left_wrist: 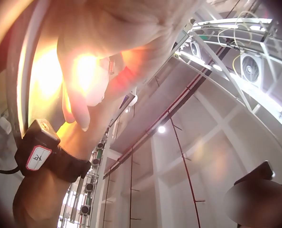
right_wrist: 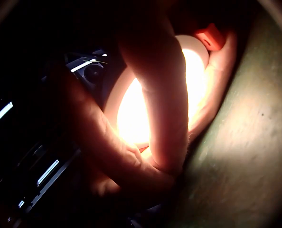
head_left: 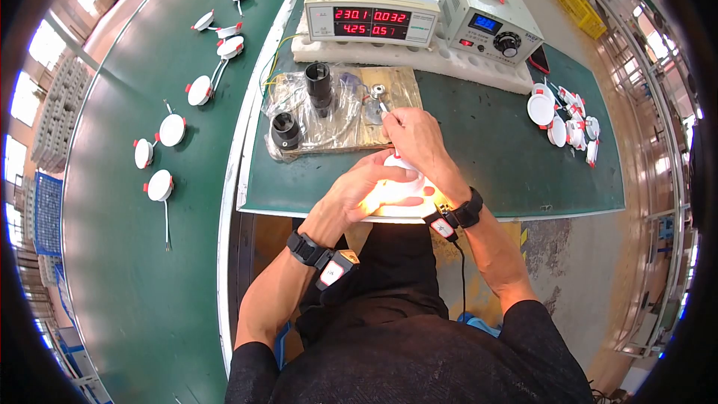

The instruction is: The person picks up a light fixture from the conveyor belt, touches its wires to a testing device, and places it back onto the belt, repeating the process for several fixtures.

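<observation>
A lit round white downlight (right_wrist: 131,116) with a red spring clip (right_wrist: 211,38) glows in my left hand (head_left: 357,185), low over the front edge of the green bench. Fingers cross its bright face in the right wrist view. Above it, my right hand (head_left: 417,138) pinches the end of a white cable (head_left: 384,107) at the metal contacts (head_left: 374,109) on a plastic-wrapped wooden board (head_left: 400,82). The fingertips partly hide the cable end. Glare washes out the lamp in the left wrist view.
Two black lamp sockets (head_left: 318,86) stand on the board. Behind are a power meter (head_left: 374,19) with red digits and a grey supply box (head_left: 490,22) on white foam. Several downlights (head_left: 541,110) lie at the right; others (head_left: 173,129) line the green belt at the left.
</observation>
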`<state>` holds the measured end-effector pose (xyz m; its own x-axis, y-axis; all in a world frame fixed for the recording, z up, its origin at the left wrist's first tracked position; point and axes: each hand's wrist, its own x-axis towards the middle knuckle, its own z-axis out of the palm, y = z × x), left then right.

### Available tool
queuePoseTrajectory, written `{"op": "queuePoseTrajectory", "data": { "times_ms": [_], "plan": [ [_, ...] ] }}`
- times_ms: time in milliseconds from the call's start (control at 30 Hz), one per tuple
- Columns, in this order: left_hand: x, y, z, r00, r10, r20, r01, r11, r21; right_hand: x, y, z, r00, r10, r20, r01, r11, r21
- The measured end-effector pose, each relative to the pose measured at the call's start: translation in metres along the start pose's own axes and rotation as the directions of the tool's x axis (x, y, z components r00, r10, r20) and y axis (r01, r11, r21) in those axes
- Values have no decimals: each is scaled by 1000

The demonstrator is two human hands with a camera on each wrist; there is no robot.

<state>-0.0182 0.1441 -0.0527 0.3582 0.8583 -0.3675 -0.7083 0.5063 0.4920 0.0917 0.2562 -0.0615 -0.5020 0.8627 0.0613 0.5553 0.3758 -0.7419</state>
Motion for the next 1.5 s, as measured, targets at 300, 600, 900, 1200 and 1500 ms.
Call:
{"op": "queuePoseTrajectory", "data": {
  "times_ms": [300, 600, 900, 1200, 1500],
  "plan": [
    [4, -2, -7, 999, 23, 39, -26, 995, 100, 2, 4, 1, 1000, -20, -15, 19, 999, -43],
    [3, -4, -2, 999, 28, -19, -27, 998, 59, 1, 1, -1, 1000, -2, 11, 2, 1000, -21],
    [0, -2, 0, 1000, 31, 5, -31, 998, 47, 2, 1, -1, 1000, 9, 12, -8, 1000, -29],
    [8, -7, -7, 999, 50, 11, -51, 999, 20, 2, 1, 0, 1000, 19, 11, -18, 999, -35],
    [1, -4, 3, 999, 42, -31, -41, 998, 42, 1, 1, -1, 1000, 10, 24, -10, 999, -33]
  ]
}}
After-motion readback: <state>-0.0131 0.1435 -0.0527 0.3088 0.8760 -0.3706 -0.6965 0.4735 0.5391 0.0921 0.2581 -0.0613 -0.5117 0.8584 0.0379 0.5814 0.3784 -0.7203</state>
